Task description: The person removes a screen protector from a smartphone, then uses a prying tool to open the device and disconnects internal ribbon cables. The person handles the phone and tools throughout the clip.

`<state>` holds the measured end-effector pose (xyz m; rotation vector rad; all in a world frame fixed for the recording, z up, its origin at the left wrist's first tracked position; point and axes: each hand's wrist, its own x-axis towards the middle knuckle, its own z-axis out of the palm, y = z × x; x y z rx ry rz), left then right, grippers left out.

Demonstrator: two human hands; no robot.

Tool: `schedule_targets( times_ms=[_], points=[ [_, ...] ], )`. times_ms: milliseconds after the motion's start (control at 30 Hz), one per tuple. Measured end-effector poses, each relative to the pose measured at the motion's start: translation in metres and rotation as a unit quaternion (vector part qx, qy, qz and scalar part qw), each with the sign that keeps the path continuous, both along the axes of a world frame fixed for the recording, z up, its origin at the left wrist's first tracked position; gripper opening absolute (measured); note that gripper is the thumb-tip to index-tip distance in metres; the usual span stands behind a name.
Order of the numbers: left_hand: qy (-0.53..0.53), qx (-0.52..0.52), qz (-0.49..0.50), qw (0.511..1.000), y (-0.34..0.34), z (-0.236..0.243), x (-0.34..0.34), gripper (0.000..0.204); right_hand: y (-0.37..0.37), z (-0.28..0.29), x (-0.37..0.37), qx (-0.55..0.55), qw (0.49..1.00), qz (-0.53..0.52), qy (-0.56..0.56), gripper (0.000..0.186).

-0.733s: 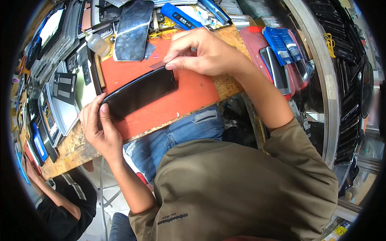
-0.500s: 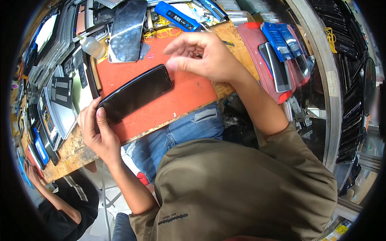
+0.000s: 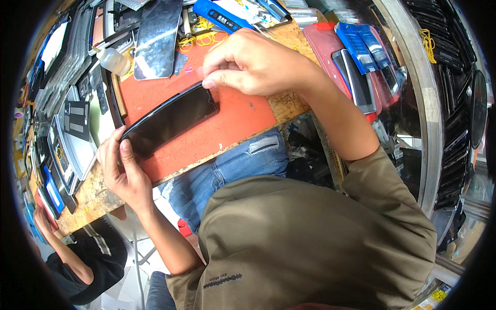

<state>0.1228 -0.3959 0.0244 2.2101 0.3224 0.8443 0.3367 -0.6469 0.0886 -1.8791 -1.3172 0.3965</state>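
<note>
My left hand (image 3: 124, 163) grips the left end of a black smartphone (image 3: 168, 119), which is tilted on its long side over the orange mat (image 3: 243, 119), dark screen facing me. My right hand (image 3: 243, 62) is closed in a loose pinch at the phone's upper right corner, thumb tip at the edge; whatever lies between the fingers is hidden or too small to make out. Beyond the phone lie a scuffed reflective slab (image 3: 155, 36), a small white squeeze bottle (image 3: 112, 61), yellow cords (image 3: 209, 39) and a long blue tool (image 3: 214, 15).
The mat lies on a worn wooden bench (image 3: 289, 106). Stacks of phone parts (image 3: 72, 134) crowd the left. A red translucent tray (image 3: 324, 44) with phones and blue packets (image 3: 356, 49) is at the right, beside a metal frame (image 3: 428, 129). A co-worker's arm (image 3: 67, 256) shows lower left.
My right hand pulled back from the phone's corner, then returned to it and sits slightly higher and further left. The phone and my left hand have shifted a little left.
</note>
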Motion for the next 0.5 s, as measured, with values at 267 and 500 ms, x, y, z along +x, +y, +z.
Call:
schedule_targets(
  times_ms=[267, 500],
  points=[
    [0.004, 0.035, 0.0, 0.999, 0.002, -0.001, -0.002, 0.024, -0.005, -0.002, -0.014, -0.033, 0.999, -0.027, 0.03, 0.016],
    [-0.017, 0.013, -0.014, 1.0, 0.001, -0.001, -0.001, 0.021, -0.01, -0.01, -0.021, -0.009, 0.999, -0.044, -0.012, 0.017]
  ],
)
